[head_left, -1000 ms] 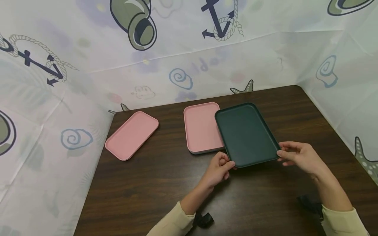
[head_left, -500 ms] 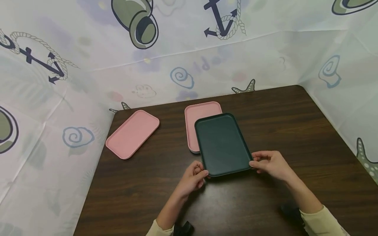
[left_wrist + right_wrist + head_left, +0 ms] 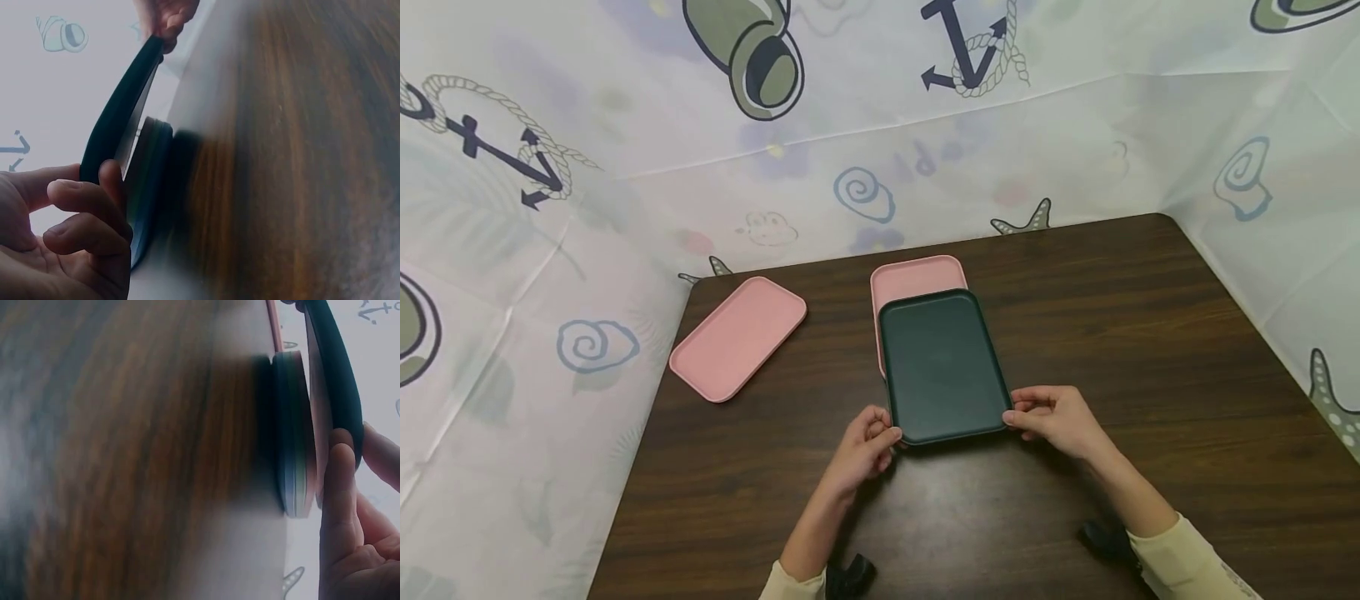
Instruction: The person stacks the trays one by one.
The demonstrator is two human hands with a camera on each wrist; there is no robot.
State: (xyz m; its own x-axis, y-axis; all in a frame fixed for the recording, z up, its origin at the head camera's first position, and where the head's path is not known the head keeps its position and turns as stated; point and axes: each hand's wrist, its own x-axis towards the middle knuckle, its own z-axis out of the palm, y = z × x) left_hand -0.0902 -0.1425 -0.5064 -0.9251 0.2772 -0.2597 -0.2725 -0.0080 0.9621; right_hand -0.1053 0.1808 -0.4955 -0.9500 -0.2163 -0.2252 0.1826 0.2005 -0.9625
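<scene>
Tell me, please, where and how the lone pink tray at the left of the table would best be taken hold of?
Probably by its two short ends, one hand each. The pink tray lies flat and askew on the table, apart from the stack, with a low raised rim for fingers to hook. Come from the near side, as both hands now grip the dark green tray.

A: How is the head view lit?

B: Evenly and fairly brightly from above. The dark wooden worktop (image 3: 1150, 350) shows a faint sheen near its middle, and soft shadows lie under the hands. The picture is sharp, with straight lines bowing slightly toward the edges.

A: And the wrist views?

B: Dimmer and much softer. In both, the wood grain smears into brown streaks, and a pale hazy blur covers part of the frame. The fingers (image 3: 81, 215) close to the lens are reasonably clear.
</scene>
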